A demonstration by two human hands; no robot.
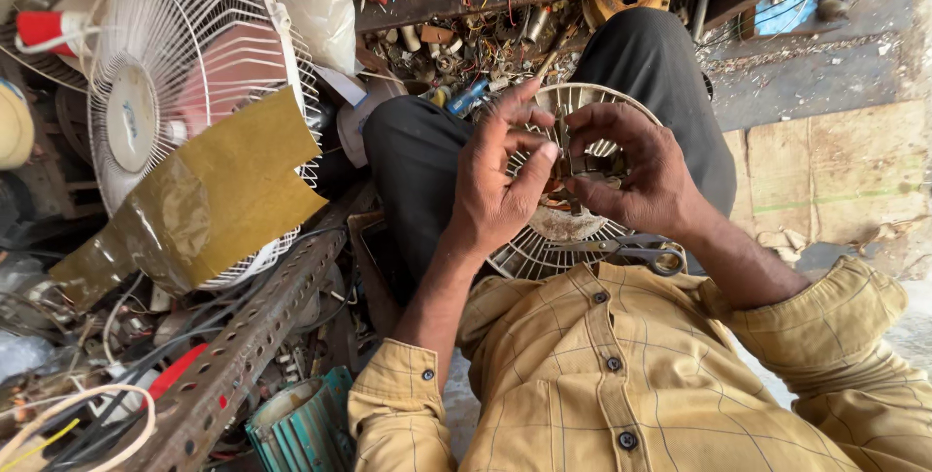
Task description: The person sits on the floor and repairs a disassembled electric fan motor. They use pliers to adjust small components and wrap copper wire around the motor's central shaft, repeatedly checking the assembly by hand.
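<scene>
Head view: my left hand (495, 181) and right hand (631, 176) both pinch a small metal part (580, 163) over the fan guard (544, 249) on my lap. A loose grip could drop it through the wires; scissors (636, 251) lie just below.

A round white wire fan grille (544, 249) lies flat across the person's lap, its thin ribs fanning out from a dusty, rust-stained centre. A small dark metal motor part (581, 163) with coppery windings sits upright at the middle of the grille.
</scene>
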